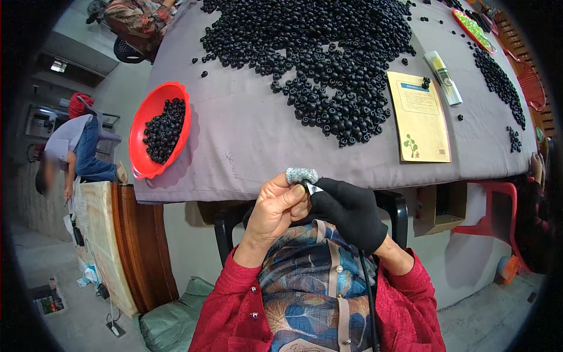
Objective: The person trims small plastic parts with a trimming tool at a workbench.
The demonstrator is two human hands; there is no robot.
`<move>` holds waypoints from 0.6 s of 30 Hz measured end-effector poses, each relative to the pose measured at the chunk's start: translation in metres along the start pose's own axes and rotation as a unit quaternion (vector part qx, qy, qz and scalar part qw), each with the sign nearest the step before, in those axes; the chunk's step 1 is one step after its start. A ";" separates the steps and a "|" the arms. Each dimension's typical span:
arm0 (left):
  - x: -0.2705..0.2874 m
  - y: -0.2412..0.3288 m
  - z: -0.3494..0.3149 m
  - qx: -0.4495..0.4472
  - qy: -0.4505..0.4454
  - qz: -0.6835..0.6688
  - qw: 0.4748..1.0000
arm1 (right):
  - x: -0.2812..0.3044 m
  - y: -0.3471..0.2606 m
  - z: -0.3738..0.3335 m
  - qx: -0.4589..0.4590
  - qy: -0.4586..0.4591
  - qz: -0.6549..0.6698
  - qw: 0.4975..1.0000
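My left hand [280,206] is bare, with a grey fabric finger cot [301,175] on one fingertip, and its fingers pinch a small metal tool [312,188]. My right hand [348,211] wears a black glove and is closed on the same tool from the right. Both hands meet just below the near edge of the grey-covered table [246,135]. A big heap of small black beads [328,64] lies on the cloth beyond them. Whether a bead sits between the fingers is hidden.
A red bowl [153,167] with black beads overhangs the table's left edge. A tan booklet [420,117] and a white tube [443,77] lie right of the heap. More beads [498,82] run along the right side. A person [73,155] bends over at far left. A red stool [498,211] stands right.
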State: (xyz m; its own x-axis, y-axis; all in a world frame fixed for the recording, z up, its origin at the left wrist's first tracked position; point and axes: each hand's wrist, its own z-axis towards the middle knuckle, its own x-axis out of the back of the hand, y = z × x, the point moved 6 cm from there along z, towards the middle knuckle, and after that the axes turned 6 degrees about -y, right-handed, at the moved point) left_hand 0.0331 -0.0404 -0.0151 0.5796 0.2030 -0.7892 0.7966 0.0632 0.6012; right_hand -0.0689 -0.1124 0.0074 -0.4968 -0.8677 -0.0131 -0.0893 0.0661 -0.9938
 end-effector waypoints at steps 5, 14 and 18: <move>-0.001 0.000 0.000 0.002 0.001 -0.002 1.000 | 0.001 -0.001 0.000 0.002 0.001 -0.002 1.000; 0.002 -0.003 -0.001 0.008 0.015 -0.006 1.000 | 0.002 0.000 0.000 0.026 0.009 -0.045 0.999; 0.001 -0.003 0.000 0.006 -0.002 -0.011 1.000 | 0.002 -0.002 0.001 0.030 0.004 -0.049 0.998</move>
State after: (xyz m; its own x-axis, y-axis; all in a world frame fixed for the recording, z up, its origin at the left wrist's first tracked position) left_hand 0.0313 -0.0408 -0.0174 0.5627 0.1976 -0.8027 0.8111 0.0556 0.5823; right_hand -0.0692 -0.1143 0.0090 -0.4951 -0.8646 0.0853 -0.0866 -0.0486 -0.9951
